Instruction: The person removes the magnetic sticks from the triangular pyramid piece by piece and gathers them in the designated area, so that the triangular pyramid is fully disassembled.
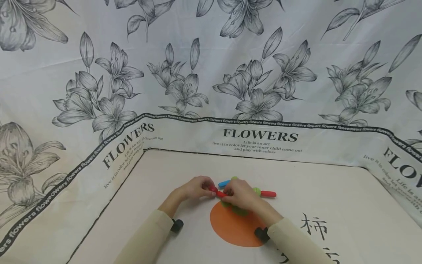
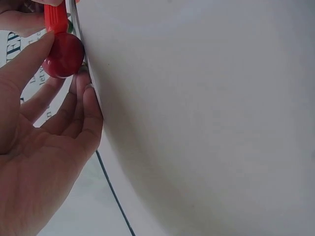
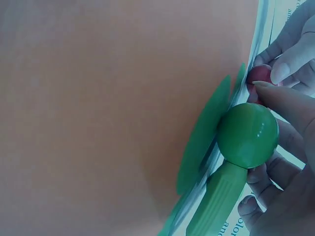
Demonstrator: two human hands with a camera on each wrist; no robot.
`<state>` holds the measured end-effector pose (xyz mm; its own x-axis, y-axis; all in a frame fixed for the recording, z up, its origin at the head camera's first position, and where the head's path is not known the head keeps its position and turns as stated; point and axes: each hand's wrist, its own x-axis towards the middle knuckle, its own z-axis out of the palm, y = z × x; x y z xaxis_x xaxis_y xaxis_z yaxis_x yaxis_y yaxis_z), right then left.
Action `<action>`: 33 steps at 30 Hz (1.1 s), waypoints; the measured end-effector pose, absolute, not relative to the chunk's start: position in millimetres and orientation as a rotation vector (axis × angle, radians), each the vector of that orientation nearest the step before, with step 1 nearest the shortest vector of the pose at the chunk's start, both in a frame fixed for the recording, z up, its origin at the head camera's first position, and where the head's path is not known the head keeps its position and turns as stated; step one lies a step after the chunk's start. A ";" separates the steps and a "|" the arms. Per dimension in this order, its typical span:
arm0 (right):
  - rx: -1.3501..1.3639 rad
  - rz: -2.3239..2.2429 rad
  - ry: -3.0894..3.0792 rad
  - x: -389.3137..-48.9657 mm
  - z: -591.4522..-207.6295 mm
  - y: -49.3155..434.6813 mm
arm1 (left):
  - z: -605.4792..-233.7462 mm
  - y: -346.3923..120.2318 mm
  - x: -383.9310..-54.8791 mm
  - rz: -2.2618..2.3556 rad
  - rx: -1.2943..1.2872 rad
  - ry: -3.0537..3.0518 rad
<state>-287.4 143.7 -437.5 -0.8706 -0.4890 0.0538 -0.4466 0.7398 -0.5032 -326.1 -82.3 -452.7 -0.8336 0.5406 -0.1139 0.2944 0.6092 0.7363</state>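
A glossy red ball (image 2: 64, 55) is joined to a ribbed red stick (image 2: 56, 18), low over the tablecloth. My left hand (image 1: 197, 187) pinches the ball between thumb and fingers. From the other side, my right hand (image 1: 242, 192) pinches the red stick (image 1: 221, 194). In the right wrist view a green ball (image 3: 247, 135) with a ribbed green stick (image 3: 216, 201) lies beside the right hand's fingers. Past the right hand in the head view are a blue stick (image 1: 224, 184), a light green ball (image 1: 257, 190) and another red stick (image 1: 268, 193).
A pale tablecloth with a printed orange persimmon (image 1: 234, 227) and black characters (image 1: 314, 226) covers the table. Floral curtains (image 1: 257, 91) stand along the back and sides. Dark wrist cameras (image 1: 177, 225) sit beneath both forearms.
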 end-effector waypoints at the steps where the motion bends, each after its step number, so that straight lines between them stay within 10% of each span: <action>1: -0.771 -0.785 2.852 -287.7 -437.5 143.5 | -452.5 -82.1 -326.3 1.062 0.671 2.513; 33: -0.759 -0.789 2.836 -280.0 -434.8 151.7 | -439.8 -73.0 -350.9 1.083 0.609 2.644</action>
